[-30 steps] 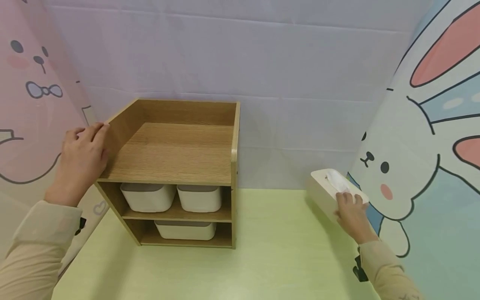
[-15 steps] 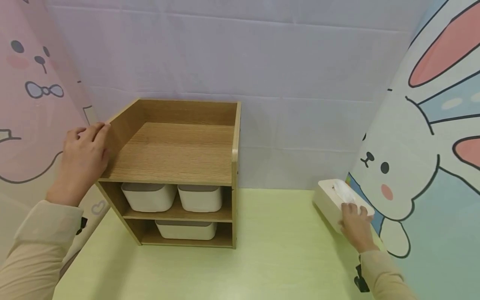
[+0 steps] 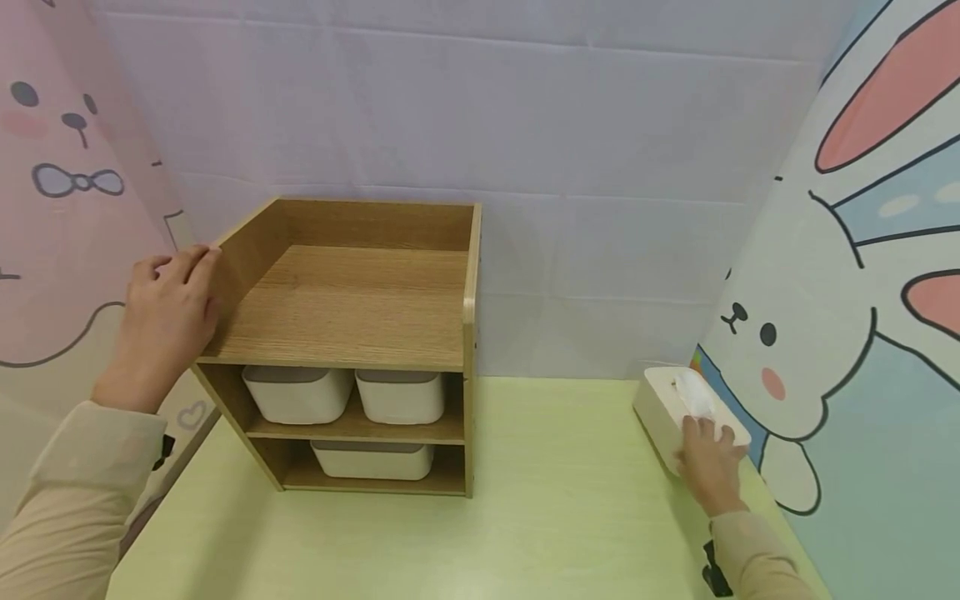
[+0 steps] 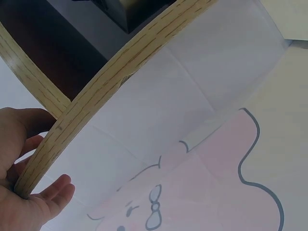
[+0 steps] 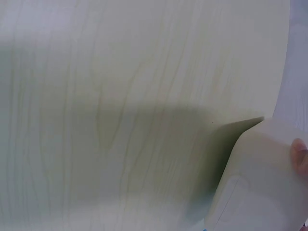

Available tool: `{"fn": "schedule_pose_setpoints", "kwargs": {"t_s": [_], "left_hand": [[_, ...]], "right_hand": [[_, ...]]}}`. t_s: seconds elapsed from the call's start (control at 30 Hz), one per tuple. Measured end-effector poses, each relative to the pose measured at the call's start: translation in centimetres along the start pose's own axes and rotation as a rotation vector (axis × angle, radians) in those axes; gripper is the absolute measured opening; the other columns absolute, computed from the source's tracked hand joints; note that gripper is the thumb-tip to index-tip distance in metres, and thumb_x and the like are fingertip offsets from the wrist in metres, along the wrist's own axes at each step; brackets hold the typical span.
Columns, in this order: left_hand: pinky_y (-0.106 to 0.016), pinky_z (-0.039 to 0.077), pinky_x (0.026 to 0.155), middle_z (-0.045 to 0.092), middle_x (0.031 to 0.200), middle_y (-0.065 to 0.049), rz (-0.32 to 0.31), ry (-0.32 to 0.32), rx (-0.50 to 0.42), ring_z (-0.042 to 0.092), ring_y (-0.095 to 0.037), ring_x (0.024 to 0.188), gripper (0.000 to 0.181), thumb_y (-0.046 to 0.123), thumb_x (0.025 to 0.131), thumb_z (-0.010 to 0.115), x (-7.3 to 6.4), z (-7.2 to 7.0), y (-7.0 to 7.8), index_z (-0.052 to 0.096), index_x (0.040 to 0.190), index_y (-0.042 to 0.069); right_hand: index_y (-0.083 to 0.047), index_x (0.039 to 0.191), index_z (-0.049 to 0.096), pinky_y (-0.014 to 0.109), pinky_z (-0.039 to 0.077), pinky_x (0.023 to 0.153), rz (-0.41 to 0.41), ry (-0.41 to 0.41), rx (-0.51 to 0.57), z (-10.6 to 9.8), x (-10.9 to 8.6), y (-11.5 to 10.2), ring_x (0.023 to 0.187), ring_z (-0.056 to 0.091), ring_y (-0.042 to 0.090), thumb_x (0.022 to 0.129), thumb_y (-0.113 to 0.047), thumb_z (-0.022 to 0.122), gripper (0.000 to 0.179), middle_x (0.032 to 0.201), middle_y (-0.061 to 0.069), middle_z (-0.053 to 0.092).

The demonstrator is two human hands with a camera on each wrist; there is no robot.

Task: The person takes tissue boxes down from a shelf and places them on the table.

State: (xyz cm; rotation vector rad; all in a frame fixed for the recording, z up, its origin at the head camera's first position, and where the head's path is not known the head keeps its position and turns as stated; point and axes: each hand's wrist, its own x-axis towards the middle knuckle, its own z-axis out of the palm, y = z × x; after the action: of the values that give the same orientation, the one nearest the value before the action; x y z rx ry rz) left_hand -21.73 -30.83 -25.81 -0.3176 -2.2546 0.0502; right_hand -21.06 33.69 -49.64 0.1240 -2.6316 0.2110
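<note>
A wooden shelf unit [image 3: 352, 287] stands on the left of the table in the head view. My left hand [image 3: 165, 321] grips the front of its left side panel. In the left wrist view the panel edge [image 4: 96, 91] runs between thumb and fingers. At the right of the table is a white tissue box [image 3: 663, 425] with a tissue [image 3: 696, 396] sticking out of its top. My right hand [image 3: 711, 471] holds the box's near end, fingers over the top. The right wrist view shows one digit [image 5: 299, 151] against the box [image 5: 255, 178].
Two white bins [image 3: 300, 398] sit on the shelf's middle level, and one more bin [image 3: 371, 462] below. The pale green table [image 3: 570, 500] stretches between shelf and box. Printed curtains enclose the left and right sides; a plain lilac cloth [image 3: 600, 167] hangs behind.
The right hand has lowered the tissue box toward the table and shifted it slightly right. My left hand and the shelf have stayed where they were.
</note>
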Motion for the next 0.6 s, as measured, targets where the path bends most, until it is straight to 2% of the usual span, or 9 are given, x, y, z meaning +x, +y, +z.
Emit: {"fn": "schedule_pose_setpoints", "kwargs": {"t_s": [0.27,0.6], "left_hand": [[-0.059,0.034,0.088,0.052,0.117,-0.029,0.004,0.01,-0.011,0.044,-0.049,0.1,0.052,-0.008,0.07,0.062,0.0,0.0,0.0,0.048,0.12,-0.008],[-0.06,0.033,0.088,0.051,0.117,-0.03,-0.004,-0.003,-0.006,0.044,-0.05,0.101,0.052,-0.008,0.071,0.062,-0.1,-0.2,0.1,0.048,0.121,-0.008]], "right_hand": [[0.004,0.101,0.045,0.082,0.024,0.067,0.019,0.028,-0.003,0.9,-0.4,-0.1,0.089,0.04,0.06,0.064,-0.004,0.075,0.048,0.102,0.036,0.048],[0.002,0.096,0.044,0.081,0.025,0.065,0.03,0.019,0.011,1.2,-0.9,-0.2,0.089,0.041,0.057,0.064,-0.003,0.073,0.044,0.1,0.033,0.048]]}}
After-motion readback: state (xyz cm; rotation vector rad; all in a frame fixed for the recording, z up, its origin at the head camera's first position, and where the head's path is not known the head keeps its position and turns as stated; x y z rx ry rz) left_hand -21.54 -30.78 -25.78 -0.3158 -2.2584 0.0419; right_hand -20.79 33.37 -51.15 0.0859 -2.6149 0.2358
